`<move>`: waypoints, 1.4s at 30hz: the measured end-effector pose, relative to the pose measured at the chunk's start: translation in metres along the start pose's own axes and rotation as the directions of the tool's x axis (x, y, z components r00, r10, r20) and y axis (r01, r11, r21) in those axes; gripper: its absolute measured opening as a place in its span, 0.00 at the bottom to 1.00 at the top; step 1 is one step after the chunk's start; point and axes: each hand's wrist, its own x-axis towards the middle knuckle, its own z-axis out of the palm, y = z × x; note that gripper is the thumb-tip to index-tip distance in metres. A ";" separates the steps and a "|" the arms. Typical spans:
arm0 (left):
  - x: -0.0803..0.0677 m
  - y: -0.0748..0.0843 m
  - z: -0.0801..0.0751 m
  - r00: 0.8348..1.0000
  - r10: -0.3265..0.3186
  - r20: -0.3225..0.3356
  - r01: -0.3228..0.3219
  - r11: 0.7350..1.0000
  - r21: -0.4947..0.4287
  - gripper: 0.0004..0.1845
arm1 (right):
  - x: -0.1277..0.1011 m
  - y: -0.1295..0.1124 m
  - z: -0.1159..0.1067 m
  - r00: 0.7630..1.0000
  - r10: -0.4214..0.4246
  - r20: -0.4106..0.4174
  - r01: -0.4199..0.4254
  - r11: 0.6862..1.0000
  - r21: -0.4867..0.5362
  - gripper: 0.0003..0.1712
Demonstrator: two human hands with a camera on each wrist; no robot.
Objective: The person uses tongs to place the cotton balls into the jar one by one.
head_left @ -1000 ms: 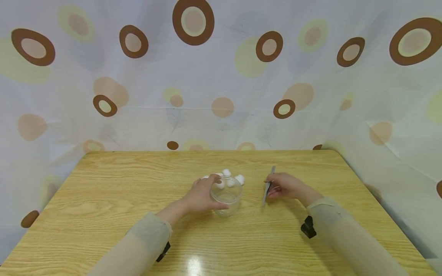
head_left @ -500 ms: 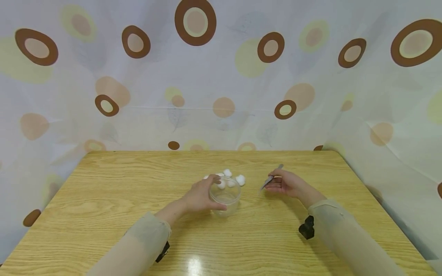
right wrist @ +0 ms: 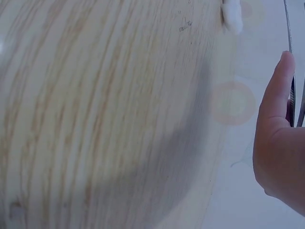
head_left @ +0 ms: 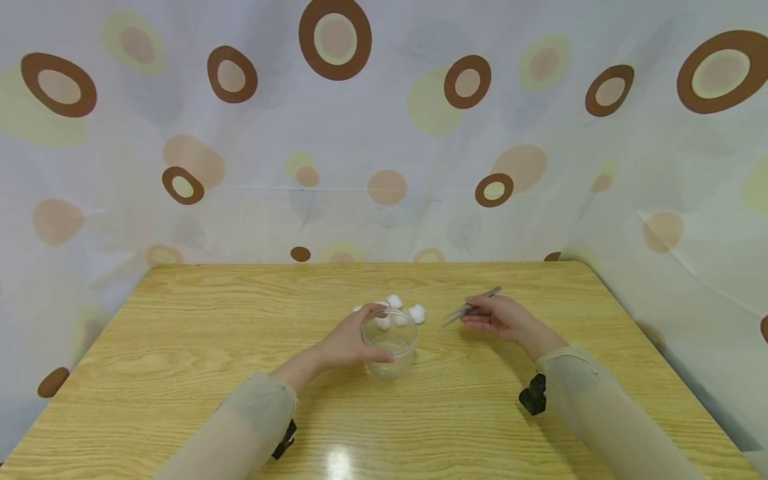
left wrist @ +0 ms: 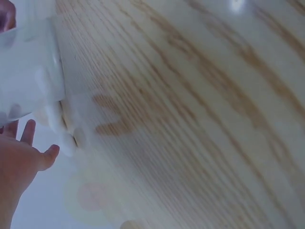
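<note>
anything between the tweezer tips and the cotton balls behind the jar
Nothing visible does. The tweezers in the right hand point across bare table toward the cotton balls; the clear jar sits nearer, off that line.

Curtained tabletop (head_left: pixel 180 373) booth (patterned drape (head_left: pixel 384 133))

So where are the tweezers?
In the head view, the tweezers are pinched in the right hand, just right of the cotton balls and clear jar.

The head camera looks forward and down over the whole table (head_left: pixel 180 347) toward its far edge. Both wrist cameras sit close above the tabletop, each sharing with it the wood grain and cotton balls (right wrist: pixel 232 14).
</note>
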 end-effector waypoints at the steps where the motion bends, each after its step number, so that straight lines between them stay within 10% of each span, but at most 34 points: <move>1: 0.000 0.000 0.000 1.000 0.006 0.007 -0.006 1.000 0.003 0.48 | 0.000 0.000 0.000 1.000 -0.002 0.000 0.002 1.000 0.003 0.19; 42: -0.007 -0.007 -0.014 1.000 -0.008 -0.019 0.009 0.996 0.089 0.43 | 0.020 0.003 0.024 0.958 -0.139 -0.249 0.124 0.990 -0.073 0.07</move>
